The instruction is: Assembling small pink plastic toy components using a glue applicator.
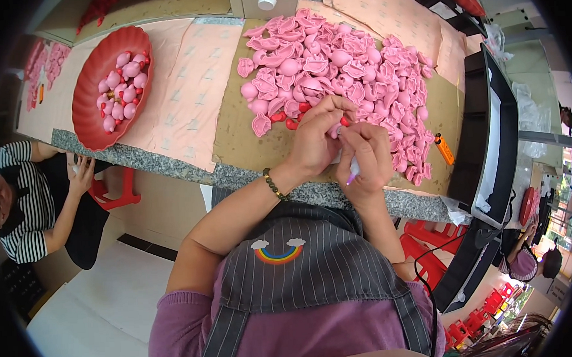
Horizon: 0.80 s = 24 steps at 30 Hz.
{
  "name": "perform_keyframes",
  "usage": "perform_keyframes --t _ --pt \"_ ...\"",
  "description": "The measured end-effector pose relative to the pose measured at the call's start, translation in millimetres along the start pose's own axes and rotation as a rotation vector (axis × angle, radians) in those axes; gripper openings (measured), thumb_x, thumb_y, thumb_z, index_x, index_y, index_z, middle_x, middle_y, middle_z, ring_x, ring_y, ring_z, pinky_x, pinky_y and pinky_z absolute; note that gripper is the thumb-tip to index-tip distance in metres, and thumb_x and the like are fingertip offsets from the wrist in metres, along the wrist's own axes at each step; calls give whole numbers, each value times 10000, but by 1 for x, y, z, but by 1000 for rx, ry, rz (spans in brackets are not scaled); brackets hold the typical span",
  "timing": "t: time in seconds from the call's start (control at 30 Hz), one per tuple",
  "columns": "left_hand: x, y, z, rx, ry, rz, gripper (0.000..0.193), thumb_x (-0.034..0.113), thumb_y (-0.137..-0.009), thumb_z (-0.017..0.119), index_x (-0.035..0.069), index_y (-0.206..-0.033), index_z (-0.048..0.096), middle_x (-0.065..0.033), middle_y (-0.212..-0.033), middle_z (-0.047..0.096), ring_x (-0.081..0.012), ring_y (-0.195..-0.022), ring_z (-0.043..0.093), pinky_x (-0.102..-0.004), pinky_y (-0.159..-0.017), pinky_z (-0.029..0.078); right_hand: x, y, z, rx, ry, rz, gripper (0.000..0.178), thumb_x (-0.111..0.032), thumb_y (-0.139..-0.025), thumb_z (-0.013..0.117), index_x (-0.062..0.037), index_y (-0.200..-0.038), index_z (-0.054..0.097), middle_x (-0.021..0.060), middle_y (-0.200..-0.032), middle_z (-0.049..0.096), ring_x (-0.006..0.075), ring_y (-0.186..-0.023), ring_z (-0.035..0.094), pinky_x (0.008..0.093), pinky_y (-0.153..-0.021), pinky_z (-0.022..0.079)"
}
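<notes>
Pinching pink piece (335, 130), left hand (316, 137), and purple-tipped tool (354, 168), right hand (369, 159), near granite edge (240, 176).

- Table (231, 176), centre: granite-edged.
- Left: pale sheet (190, 106), bearing red bowl (91, 126).
- Centre: brown board (233, 137), bearing pink parts (341, 58), red parts (291, 124).
- Right: orange tool (444, 150).

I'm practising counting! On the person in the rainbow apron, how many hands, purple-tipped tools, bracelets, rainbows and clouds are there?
Hands: 2 (left hand, right hand)
Purple-tipped tool: 1
Bracelet: 1
Rainbow: 1
Clouds: 2
Total: 7
</notes>
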<state>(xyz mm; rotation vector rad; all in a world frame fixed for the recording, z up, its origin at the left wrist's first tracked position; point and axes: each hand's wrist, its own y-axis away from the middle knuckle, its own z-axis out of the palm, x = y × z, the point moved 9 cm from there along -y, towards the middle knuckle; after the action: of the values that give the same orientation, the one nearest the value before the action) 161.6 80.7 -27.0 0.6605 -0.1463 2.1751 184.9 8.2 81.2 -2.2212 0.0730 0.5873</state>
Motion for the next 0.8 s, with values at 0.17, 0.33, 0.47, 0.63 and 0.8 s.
perform_keyframes --t 0.17,0.33,0.47,0.63,0.8 --pt "-15 1 2 -84 33 -70 246 163 -954 323 15 -913 515 -45 -839 514 -88 -768 470 -221 -729 384 12 -5 -5 24 -20 16 164 125 -695 602 28 -827 608 149 -805 569 242 -675 574 289 -578 468" --pt "-11 1 -6 22 -67 -93 351 318 -978 353 49 -851 539 -4 -753 478 -58 -588 407 -198 -524 358 21 -3 -2 -78 -143 149 175 140 -678 600 28 -812 608 149 -790 578 231 -671 587 291 -578 474" --pt "-8 -2 -12 86 -135 -4 337 329 -968 395 60 -835 548 3 -739 475 -49 -597 412 -196 -523 359 11 -3 -1 -35 -101 62 156 132 -680 603 26 -794 606 142 -767 585 222 -672 592 288 -589 476" --pt "-10 0 -12 161 -148 -40 281 275 -972 403 50 -871 539 0 -773 506 -42 -621 407 -182 -570 356 20 -3 0 -19 -88 147 139 127 -685 598 30 -786 601 142 -759 582 225 -674 593 277 -594 473" --pt "12 0 -2 109 -486 212 235 215 -977 364 43 -921 515 -7 -794 495 -47 -669 404 -187 -594 362 13 -5 1 -90 -124 107 127 120 -686 601 35 -780 600 138 -752 583 219 -667 592 270 -600 469"
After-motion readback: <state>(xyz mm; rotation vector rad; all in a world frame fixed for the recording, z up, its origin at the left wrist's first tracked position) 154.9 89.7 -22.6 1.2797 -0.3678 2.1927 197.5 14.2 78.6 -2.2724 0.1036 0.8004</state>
